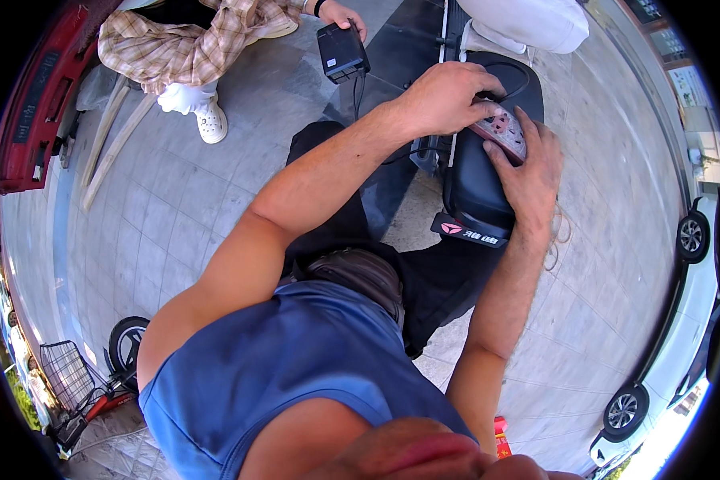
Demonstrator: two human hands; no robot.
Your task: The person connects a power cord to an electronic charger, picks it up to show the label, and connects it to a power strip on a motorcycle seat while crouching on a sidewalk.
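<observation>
A worn, pinkish rounded device (pixel 506 134) with dark markings lies on the black padded seat (pixel 476 188) of a two-wheeler in front of me. My left hand (pixel 456 94) is bent over its far left end, the fingertips pinching there near a thin black cable (pixel 523 74). The exact thing under those fingers is hidden. My right hand (pixel 532 164) grips the device's near right side, the thumb on one edge and the fingers on the other. Beyond my left forearm, another person's hand (pixel 342 14) holds a black box (pixel 343 54) with a cord hanging from it.
A person in a plaid shirt (pixel 168 40) crouches at the far left, by wooden strips (pixel 116 144) and a red vehicle (pixel 36 104). A white covered thing (pixel 528 24) stands beyond the seat. A bicycle with a basket (pixel 68 372) is lower left; a white car (pixel 664 352) is at right.
</observation>
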